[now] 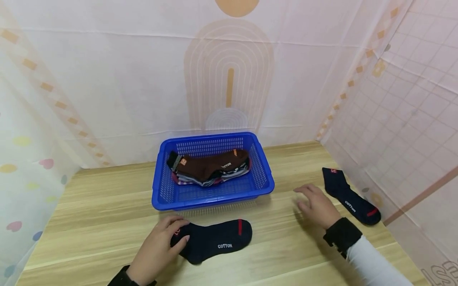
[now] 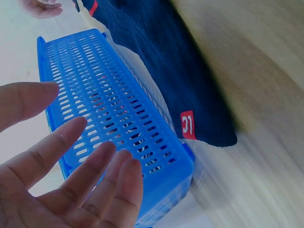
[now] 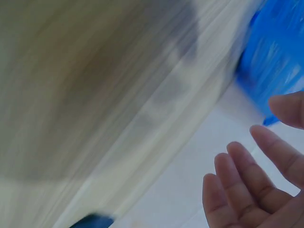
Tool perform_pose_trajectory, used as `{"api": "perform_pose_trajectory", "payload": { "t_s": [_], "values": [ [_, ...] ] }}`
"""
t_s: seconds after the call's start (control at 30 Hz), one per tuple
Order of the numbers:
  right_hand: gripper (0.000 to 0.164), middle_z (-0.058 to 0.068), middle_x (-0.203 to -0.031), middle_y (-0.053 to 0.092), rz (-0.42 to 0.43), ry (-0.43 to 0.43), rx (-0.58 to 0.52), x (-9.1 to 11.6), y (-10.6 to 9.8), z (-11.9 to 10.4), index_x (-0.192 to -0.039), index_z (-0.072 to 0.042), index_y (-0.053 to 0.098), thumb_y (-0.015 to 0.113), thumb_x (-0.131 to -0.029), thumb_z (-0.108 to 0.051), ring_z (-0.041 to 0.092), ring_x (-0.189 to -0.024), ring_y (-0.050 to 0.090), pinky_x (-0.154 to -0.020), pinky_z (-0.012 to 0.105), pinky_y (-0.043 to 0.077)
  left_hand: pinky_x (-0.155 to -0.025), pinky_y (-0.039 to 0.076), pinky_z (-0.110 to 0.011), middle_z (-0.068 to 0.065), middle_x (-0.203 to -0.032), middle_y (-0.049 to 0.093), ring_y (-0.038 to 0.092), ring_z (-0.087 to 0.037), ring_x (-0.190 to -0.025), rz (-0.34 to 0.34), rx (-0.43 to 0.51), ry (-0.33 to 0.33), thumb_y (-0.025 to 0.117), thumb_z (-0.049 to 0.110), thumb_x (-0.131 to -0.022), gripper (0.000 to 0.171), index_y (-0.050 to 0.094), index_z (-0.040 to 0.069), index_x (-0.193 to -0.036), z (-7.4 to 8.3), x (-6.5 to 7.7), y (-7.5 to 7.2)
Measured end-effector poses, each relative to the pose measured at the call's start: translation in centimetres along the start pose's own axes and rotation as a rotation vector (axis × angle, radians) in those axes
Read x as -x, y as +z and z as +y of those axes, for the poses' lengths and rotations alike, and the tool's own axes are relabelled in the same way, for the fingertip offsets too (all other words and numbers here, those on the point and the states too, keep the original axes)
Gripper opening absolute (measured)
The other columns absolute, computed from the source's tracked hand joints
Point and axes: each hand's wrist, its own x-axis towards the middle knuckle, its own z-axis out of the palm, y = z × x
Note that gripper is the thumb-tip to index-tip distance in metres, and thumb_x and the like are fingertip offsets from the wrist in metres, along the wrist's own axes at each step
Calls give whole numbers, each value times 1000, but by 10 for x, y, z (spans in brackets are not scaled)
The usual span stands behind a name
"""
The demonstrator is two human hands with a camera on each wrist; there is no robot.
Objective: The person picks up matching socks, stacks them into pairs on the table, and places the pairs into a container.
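Observation:
A dark navy sock (image 1: 214, 238) with a red toe stripe and the word COTTON lies flat on the table. Just over its cuff end is my left hand (image 1: 162, 244), fingers spread and relaxed. From the left wrist, the sock's red label (image 2: 188, 125) shows beyond the loose fingertips, with nothing between fingers and thumb. My right hand (image 1: 316, 206) hovers empty above the table, right of the blue basket, its fingers loosely extended. A matching navy sock (image 1: 352, 198) lies farther right, past that hand.
A blue plastic basket (image 1: 214, 201) stands at the back middle, holding a stack of folded socks with a brown sock (image 1: 204, 165) on top. The wooden table (image 1: 107, 206) meets a patterned cloth (image 1: 143, 79) behind and at both sides.

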Motion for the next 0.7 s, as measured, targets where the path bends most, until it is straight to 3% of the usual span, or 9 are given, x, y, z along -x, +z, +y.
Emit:
{"api": "perform_pose_trajectory", "payload": {
  "t_s": [0.3,0.7],
  "values": [
    [47,36,-134,51,-14,234,82,4,-27,62,-136,5,56,63,-97,-20,54,-120,50,-98,66,44,-99,53,-47,-6,-124,64,62,-25,-119,5,2,5,78,20,-89,30,72,12,-117,-3,1,2],
    [62,43,-134,46,-130,328,160,7,-36,103,-140,10,49,68,-94,-27,60,-121,45,-98,68,42,-100,53,-46,-6,-123,64,62,-24,-118,-13,5,-16,77,21,-89,28,72,12,-116,-2,3,2]
  ]
}}
